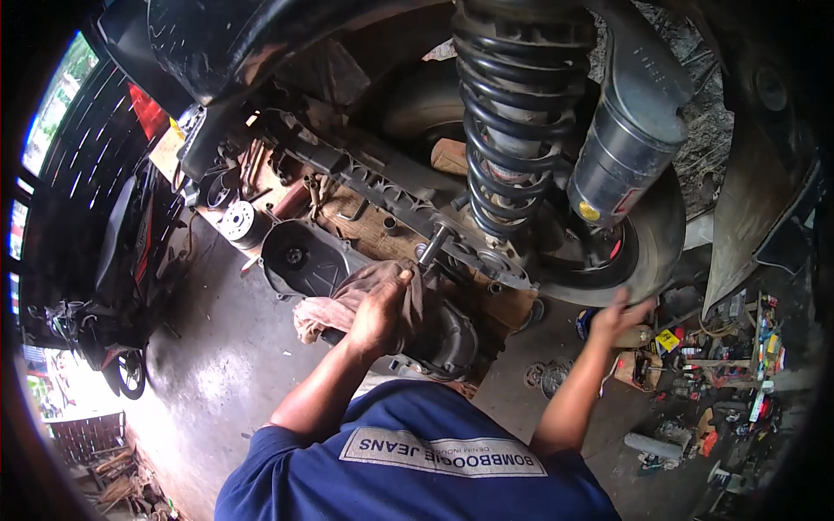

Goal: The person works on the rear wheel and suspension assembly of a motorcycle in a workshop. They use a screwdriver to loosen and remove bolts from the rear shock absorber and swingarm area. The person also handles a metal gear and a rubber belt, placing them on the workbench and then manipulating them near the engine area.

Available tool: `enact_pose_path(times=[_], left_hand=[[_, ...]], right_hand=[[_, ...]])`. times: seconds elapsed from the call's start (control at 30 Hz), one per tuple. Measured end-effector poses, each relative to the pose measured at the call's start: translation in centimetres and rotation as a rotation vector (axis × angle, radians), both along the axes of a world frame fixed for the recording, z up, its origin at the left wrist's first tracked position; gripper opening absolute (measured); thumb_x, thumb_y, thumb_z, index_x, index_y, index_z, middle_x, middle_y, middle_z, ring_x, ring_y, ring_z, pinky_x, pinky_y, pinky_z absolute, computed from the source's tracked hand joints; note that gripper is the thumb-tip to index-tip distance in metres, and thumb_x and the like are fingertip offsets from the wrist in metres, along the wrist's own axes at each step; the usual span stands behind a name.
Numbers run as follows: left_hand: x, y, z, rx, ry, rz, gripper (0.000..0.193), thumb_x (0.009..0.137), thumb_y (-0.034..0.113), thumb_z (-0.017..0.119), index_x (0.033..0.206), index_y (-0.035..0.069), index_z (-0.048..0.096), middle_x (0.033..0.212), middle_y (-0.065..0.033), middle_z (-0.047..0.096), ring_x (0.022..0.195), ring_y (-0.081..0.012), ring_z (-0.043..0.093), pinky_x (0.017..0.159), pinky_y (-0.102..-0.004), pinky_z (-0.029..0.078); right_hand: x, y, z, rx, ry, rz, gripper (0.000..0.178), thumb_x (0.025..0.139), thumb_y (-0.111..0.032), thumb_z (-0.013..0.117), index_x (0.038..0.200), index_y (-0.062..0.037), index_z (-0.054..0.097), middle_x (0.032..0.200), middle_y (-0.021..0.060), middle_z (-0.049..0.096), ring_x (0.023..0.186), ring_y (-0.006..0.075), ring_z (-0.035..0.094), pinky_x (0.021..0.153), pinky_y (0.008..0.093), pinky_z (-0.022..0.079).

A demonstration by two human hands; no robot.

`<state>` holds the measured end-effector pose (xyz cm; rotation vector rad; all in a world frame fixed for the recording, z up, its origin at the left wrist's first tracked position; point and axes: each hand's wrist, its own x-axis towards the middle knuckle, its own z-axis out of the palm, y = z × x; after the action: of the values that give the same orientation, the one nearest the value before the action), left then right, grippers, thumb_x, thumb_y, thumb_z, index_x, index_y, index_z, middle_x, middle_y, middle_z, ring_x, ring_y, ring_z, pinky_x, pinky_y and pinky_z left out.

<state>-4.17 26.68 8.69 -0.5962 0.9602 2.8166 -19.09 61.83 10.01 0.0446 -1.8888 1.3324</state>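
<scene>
My left hand is closed on a greyish-pink rag, bunched up near a shiny metal shaft that sticks out of the motorbike's engine case. Under and beside the rag lies a dark crankcase cover with a rounded bowl shape. My right hand is out to the right, in front of the rear tyre. Its fingers look spread and a little blurred, with nothing visible in them.
Above hang a black coil spring and a cylindrical black exhaust muffler. Sockets and wrenches lie on a wooden board. Another motorbike stands at the left. Scattered tools and parts cover the floor at the right.
</scene>
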Motion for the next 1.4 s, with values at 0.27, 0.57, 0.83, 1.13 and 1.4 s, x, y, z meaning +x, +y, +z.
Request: enact_pose_path(times=[0.27, 0.57, 0.83, 1.13, 1.4], left_hand=[[0.3, 0.0, 1.4, -0.463, -0.063, 0.050, 0.034, 0.104, 0.030, 0.047, 0.111, 0.001, 0.064, 0.103, -0.0054, 0.067, 0.090, -0.0142, 0.063, 0.081, -0.0267, 0.049], [0.8, -0.2, 0.9, -0.203, -0.096, -0.003, 0.030, 0.104, 0.028, 0.047, 0.109, 0.003, 0.063, 0.097, -0.0048, 0.065, 0.090, -0.0138, 0.061, 0.080, -0.0267, 0.048], [0.8, -4.0, 3.1, -0.124, -0.031, 0.213, 0.037, 0.101, 0.035, 0.052, 0.116, 0.002, 0.060, 0.101, -0.0102, 0.068, 0.086, -0.0199, 0.066, 0.079, -0.0331, 0.054], [-5.4, -1.1, 4.8, -1.204, 0.103, 0.004, 0.047, 0.101, 0.039, 0.050, 0.117, -0.004, 0.058, 0.108, -0.0205, 0.067, 0.102, -0.0325, 0.064, 0.089, -0.0418, 0.049], [-7.5, 1.3, 7.7, -1.799, -0.098, -0.285, 0.047, 0.095, 0.040, 0.048, 0.103, -0.004, 0.060, 0.097, -0.0303, 0.067, 0.096, -0.0479, 0.065, 0.088, -0.0536, 0.050]], right_hand=[[8.9, 0.0, -19.6, 0.161, -0.780, 0.172, 0.045, 0.088, -0.013, 0.070, 0.129, -0.0017, 0.057, 0.116, 0.0205, 0.067, 0.108, 0.0341, 0.064, 0.094, 0.0393, 0.048], [5.6, 4.1, -13.5, -0.222, -0.530, 0.055, 0.032, 0.095, -0.013, 0.067, 0.124, -0.0007, 0.060, 0.109, 0.0061, 0.065, 0.095, 0.0121, 0.060, 0.084, 0.0284, 0.051], [2.6, 5.7, -6.1, -0.288, -0.374, -0.004, 0.032, 0.098, -0.013, 0.059, 0.127, 0.0013, 0.057, 0.111, 0.0085, 0.065, 0.097, 0.0162, 0.060, 0.083, 0.0287, 0.049], [2.4, 3.7, 4.0, -0.221, -0.059, 0.022, 0.035, 0.101, -0.023, 0.057, 0.128, -0.0003, 0.057, 0.115, 0.0146, 0.066, 0.105, 0.0223, 0.063, 0.091, 0.0375, 0.049], [2.7, 1.5, 8.1, -0.172, 0.018, 0.079, 0.031, 0.101, -0.015, 0.056, 0.125, 0.0047, 0.057, 0.113, 0.0163, 0.066, 0.105, 0.0212, 0.063, 0.092, 0.0340, 0.051]])
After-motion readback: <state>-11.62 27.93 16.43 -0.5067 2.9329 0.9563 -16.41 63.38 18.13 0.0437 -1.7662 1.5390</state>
